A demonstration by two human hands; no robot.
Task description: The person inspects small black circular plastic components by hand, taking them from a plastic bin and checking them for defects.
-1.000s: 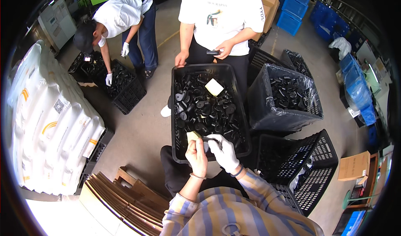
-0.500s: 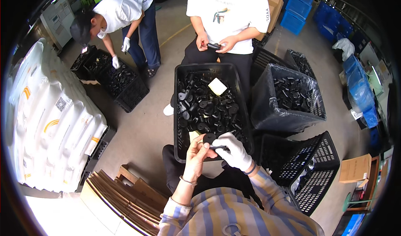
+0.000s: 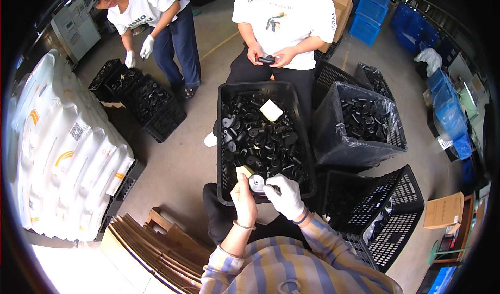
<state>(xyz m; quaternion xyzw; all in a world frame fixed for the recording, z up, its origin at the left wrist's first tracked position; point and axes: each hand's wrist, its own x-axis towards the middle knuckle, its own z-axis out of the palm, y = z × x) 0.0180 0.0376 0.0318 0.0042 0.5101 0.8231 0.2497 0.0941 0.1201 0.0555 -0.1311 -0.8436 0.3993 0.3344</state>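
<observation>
Over the near edge of a black crate (image 3: 223, 158), a black plastic part with a round, shiny disc end (image 3: 257, 183) is between my hands. My bare left hand (image 3: 243, 203) grips the disc from its left side. My right hand (image 3: 285, 196), in a white glove, is closed around the other end of the part, mostly hiding it. Below them, the crate holds many similar loose black parts (image 3: 260, 132). Among these lie a pale yellow block (image 3: 271, 110) and a second yellowish piece (image 3: 245, 170), partly behind my left fingers.
Across the crate, a seated person (image 3: 284, 28) handles a black part. Another person (image 3: 156, 18) stands bent over crates (image 3: 156, 111) at the far left. A plastic-lined bin (image 3: 338, 130) and a tilted crate (image 3: 401, 216) stand right; white sacks (image 3: 67, 164) and flattened cardboard (image 3: 151, 252) left.
The part has turned, so its disc now shows a shiny face instead of a black one. My hands have shifted slightly lower. The person at far left has straightened somewhat, hands lifted.
</observation>
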